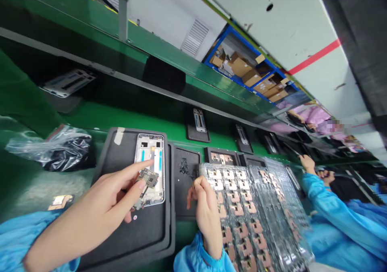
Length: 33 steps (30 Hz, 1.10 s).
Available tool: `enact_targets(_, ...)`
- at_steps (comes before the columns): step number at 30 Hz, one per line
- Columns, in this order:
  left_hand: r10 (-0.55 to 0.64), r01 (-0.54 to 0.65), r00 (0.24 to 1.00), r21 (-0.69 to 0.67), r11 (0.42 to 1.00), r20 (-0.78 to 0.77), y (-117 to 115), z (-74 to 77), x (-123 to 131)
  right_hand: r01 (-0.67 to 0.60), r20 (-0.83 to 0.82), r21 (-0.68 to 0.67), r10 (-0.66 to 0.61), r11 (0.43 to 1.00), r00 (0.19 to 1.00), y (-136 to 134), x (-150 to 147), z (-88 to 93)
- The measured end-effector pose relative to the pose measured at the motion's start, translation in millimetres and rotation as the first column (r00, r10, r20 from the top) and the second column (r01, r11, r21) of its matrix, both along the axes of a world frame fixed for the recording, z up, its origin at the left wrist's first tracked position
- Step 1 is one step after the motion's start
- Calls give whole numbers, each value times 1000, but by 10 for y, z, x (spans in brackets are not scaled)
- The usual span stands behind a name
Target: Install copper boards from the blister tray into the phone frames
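My left hand [111, 195] pinches a small phone circuit board [148, 178] between thumb and fingers. The board is over a silver phone frame [159, 191] with blue strips, which lies on a black foam tray [119, 163]. To the right, my right hand [207, 211] has its thumb and index finger pressed together. Whatever those fingertips may hold is too small to make out. That hand is between a dark tray [187, 207] with a pile of tiny black parts [184, 166] and a clear plastic tray [208, 168] of copper-coloured boards.
A bag of black parts [69, 149] and a single board [61, 201] lie at left. Phone frames on black pads, one of them here [199, 120], line the green belt [136, 119]. At right, a co-worker's blue sleeve [320, 191] reaches over the bench.
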State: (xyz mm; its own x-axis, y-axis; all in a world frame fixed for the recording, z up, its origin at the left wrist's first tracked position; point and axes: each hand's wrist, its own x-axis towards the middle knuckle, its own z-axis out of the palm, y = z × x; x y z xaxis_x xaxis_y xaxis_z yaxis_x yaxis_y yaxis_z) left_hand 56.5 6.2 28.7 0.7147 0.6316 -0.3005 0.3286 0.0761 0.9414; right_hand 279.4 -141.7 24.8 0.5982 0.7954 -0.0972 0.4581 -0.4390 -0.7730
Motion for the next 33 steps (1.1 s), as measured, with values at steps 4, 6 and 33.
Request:
enact_targets(4,-22,23,1000,34,999,-22,5,26,-1,57,162,-88,-42,995,986,-111,110,-408)
enact_targets(6,-23,25,999,45,999,-46,1,47,-2,49,206,-111,-25,993,978,-142,133,-570)
enact_targets(33,-226,195,972,330,924,57,-66,417,-41,-428,-64,234,453,873,889,198,-396,468)
